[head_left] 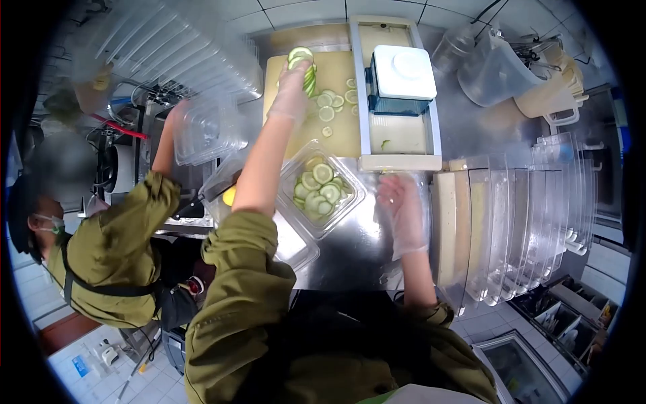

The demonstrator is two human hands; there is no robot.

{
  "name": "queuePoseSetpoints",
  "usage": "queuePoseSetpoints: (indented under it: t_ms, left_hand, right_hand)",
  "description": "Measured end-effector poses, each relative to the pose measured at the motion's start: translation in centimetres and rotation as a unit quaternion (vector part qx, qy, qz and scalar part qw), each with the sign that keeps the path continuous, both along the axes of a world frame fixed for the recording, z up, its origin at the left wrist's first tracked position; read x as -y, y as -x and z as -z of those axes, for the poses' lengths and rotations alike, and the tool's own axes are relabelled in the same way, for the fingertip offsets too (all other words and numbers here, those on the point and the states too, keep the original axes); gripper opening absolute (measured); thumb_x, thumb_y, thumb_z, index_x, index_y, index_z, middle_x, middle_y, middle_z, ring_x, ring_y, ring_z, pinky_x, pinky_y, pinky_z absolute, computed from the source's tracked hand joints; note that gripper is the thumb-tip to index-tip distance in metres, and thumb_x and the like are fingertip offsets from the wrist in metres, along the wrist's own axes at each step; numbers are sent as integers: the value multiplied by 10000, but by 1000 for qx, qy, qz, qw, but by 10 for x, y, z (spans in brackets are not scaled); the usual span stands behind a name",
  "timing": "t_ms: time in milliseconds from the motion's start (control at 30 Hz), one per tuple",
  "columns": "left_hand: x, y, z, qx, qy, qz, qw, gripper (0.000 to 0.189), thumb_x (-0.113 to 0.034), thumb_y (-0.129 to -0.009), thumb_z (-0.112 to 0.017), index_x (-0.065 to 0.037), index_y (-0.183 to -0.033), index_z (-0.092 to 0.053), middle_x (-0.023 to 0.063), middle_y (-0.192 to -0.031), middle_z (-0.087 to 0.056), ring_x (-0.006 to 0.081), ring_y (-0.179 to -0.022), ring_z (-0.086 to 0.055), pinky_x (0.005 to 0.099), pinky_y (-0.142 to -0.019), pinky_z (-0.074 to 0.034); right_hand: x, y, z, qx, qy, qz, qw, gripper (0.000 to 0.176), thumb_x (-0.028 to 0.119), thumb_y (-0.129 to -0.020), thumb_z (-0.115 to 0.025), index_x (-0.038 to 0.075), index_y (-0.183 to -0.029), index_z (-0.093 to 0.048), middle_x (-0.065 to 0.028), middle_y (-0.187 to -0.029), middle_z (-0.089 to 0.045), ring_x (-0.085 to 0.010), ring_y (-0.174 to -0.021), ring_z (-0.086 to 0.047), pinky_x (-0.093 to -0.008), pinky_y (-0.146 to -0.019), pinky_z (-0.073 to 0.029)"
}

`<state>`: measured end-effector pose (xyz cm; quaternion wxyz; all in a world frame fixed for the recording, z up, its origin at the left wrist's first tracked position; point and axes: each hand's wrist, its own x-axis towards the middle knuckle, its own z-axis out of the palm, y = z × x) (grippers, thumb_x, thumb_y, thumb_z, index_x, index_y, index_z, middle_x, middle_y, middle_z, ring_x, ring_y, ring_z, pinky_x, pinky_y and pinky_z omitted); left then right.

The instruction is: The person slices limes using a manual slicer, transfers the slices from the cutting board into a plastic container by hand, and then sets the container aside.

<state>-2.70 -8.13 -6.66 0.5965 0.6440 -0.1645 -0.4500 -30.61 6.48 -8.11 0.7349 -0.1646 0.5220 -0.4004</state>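
My left hand (291, 84), in a clear glove, is closed around a stack of green-rimmed slices that look like lime (300, 55), above the far part of a yellow cutting board (343, 64). Loose lime slices (326, 101) lie on the board to its right. Nearer me, a clear square tub (354, 202) holds many more slices. My right hand (400, 195), also gloved and a little blurred, hovers over the steel counter just below the slicer (402, 161). Its fingers are loosely curled and apart, with nothing visible in them. The slicer carries a white-topped holder (404, 71).
Another person (114, 249) stands at left, one arm reaching toward stacked clear tubs (208, 128). A lidded clear container (296, 246) sits left of the slice tub. Upright clear bins (498, 222) line the right side; jugs (494, 71) stand behind them.
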Motion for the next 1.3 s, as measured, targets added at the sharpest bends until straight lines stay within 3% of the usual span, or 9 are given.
queuePoseSetpoints:
  t_ms: [167, 233, 267, 400, 533, 633, 833, 1133, 1300]
  left_hand:
    - [-110, 56, -44, -3, 94, 83, 992, 386, -147, -829, -612, -89, -1195, -503, 15, -951, -574, 114, -822, -552, 244, -700, -460]
    - [-148, 68, 0, 182, 28, 133, 974, 320, -135, -799, -647, -49, -1098, -571, 64, -907, -634, 182, -806, -620, 296, -702, -503]
    - [-165, 69, 24, 434, 52, 169, 883, 322, -168, -778, -679, -71, -1075, -601, 113, -929, -664, 299, -817, -645, 353, -727, -516]
    - [-207, 77, 11, 667, -80, 356, 649, 447, -454, -803, -600, -152, -1133, -606, 150, -1006, -650, 344, -932, -626, 396, -849, -479]
    - [-208, 81, -21, 513, -204, 380, 742, 420, -435, -833, -532, -147, -1130, -604, 168, -1154, -569, 357, -1110, -514, 423, -888, -440]
    - [-219, 75, -19, 525, -136, 313, 780, 378, -357, -820, -568, -131, -1123, -593, 185, -1199, -525, 361, -1142, -471, 434, -894, -431]
    - [-237, 76, 26, 608, -103, 1, 787, 457, -157, -798, -590, -52, -1231, -486, 187, -1232, -473, 360, -1131, -454, 432, -891, -436]
    - [-231, 78, 33, 723, -245, 137, 632, 638, -82, -733, -599, -64, -1339, -399, 148, -1224, -478, 272, -1100, -476, 382, -849, -434]
    - [-202, 41, 44, 706, -99, 131, 689, 296, -118, -772, -586, -69, -1063, -580, 113, -976, -625, 306, -938, -566, 409, -795, -454]
  right_hand:
    - [11, 10, -33, -164, 98, -14, 981, 373, 338, -877, -610, 30, -1062, -511, -64, -915, -580, -170, -835, -579, -306, -746, -468]
    - [27, 24, -13, -296, 143, 59, 943, 494, 317, -822, -672, -12, -1133, -476, -105, -940, -555, -228, -884, -570, -339, -794, -465]
    - [34, 26, 0, -359, 163, 95, 914, 562, 307, -794, -703, -33, -1168, -458, -125, -952, -542, -257, -909, -565, -356, -818, -463]
    - [53, 7, 14, -563, 199, 71, 799, 755, 302, -729, -738, -93, -1264, -381, -276, -1109, -461, -391, -1062, -487, -424, -918, -418]
    - [58, 2, 20, -545, 213, 82, 807, 747, 287, -716, -721, -71, -1282, -393, -350, -1197, -442, -437, -1127, -466, -435, -954, -398]
    - [83, 17, 23, -557, 197, 31, 806, 671, 234, -703, -714, -17, -1271, -457, -299, -1134, -550, -399, -1080, -541, -411, -925, -423]
    - [133, 33, 12, -566, 159, -124, 799, 648, 148, -648, -721, 60, -1262, -534, -194, -1068, -648, -322, -1017, -618, -377, -881, -453]
    - [122, 31, 40, -445, 191, -96, 870, 576, 110, -663, -668, 141, -1233, -586, -150, -1084, -655, -267, -1052, -607, -309, -911, -437]
    - [112, 27, 31, -429, 216, -86, 873, 544, 112, -679, -629, 141, -1221, -592, -153, -1072, -656, -283, -1037, -608, -315, -913, -434]
